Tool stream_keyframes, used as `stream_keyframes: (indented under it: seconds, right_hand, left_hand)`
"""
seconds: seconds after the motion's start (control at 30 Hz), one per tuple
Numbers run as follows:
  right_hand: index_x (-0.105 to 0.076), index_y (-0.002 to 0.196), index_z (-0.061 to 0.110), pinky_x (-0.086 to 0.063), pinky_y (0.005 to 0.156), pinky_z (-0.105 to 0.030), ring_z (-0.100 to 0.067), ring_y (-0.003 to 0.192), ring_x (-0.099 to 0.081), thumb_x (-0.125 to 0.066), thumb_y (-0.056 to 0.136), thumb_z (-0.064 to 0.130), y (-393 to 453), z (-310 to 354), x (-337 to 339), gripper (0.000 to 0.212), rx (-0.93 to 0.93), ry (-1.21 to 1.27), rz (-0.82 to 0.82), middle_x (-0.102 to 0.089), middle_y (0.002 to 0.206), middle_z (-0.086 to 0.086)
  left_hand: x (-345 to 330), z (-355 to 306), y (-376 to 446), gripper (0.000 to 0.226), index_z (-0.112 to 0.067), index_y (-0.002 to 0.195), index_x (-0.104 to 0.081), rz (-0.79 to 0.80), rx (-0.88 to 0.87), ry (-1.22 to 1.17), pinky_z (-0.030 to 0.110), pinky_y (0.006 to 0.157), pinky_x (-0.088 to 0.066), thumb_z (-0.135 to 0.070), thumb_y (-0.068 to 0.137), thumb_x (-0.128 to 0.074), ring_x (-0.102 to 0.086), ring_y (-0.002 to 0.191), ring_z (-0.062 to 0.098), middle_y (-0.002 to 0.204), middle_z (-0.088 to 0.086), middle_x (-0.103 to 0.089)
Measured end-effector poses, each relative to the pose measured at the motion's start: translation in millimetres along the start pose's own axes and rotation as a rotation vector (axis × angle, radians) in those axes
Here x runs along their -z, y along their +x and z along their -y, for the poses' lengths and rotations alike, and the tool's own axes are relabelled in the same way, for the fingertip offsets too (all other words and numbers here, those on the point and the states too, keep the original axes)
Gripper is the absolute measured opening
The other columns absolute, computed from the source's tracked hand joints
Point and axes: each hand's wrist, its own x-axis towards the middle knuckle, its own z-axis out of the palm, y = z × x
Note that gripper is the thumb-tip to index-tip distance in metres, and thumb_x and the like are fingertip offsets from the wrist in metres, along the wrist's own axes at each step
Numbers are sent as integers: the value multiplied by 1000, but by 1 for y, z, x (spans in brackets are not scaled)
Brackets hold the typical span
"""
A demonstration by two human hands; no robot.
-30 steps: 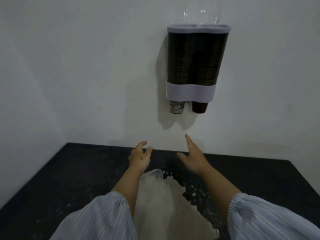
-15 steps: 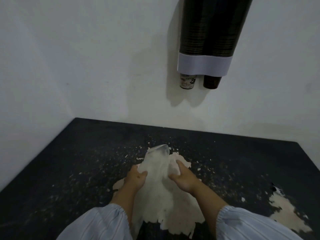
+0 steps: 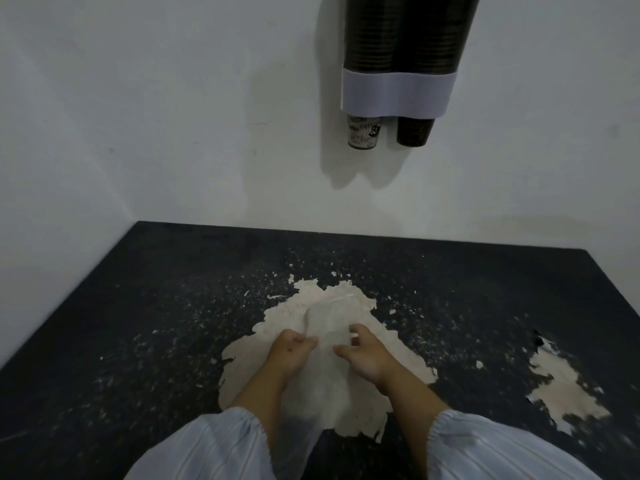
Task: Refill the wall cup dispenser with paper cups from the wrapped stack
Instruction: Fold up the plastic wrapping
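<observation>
The wall cup dispenser (image 3: 398, 88) hangs at the top, two dark tubes with a white band. A printed paper cup (image 3: 363, 133) pokes out of its left tube and a dark cup (image 3: 414, 131) out of its right. Low on the table, a clear plastic wrapper (image 3: 329, 317) lies limp between my hands and runs back toward my sleeves. I see no cups inside it. My left hand (image 3: 294, 351) pinches its left edge. My right hand (image 3: 363, 355) curls around its right edge.
The black table (image 3: 138, 306) has a large pale worn patch under my hands and a smaller one (image 3: 561, 389) at the right, with pale flecks scattered around. White walls close off the back and the left corner.
My hands came down from near the dispenser to the table and took hold of the wrapper. The wrapper, upright half a second ago, now lies flatter. The view tilted downward.
</observation>
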Motion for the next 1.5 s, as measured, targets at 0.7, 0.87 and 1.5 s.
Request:
stream_keyframes:
  seconds: [0.7, 0.87, 1.5]
  right_hand:
    - [-45, 118, 22, -58, 77, -44, -31, 92, -64, -54, 88, 8, -52, 43, 85, 34, 289, 380, -314, -63, 101, -15]
    - [-46, 117, 13, -55, 67, -28, -20, 82, -62, -56, 85, -3, -71, 57, 116, 37, 467, 316, -418, -59, 102, -10]
    - [-61, 118, 7, -48, 93, -30, -17, 103, -52, -44, 83, -14, -123, 89, 172, 44, 581, 19, -372, -54, 117, -4]
  left_hand:
    - [-32, -111, -62, 24, -12, 111, -63, 131, -373, -303, 33, 82, -52, -24, 94, -52, -64, 88, 19, 95, 5, -68]
    - [-42, -136, -78, 23, -8, 104, -64, 73, -473, -346, 25, 70, -50, -23, 95, -51, -62, 85, 19, 95, 9, -67]
    - [-29, -220, -114, 14, -15, 105, -58, -95, -585, -399, 30, 73, -48, -20, 92, -55, -59, 83, 12, 91, 0, -61]
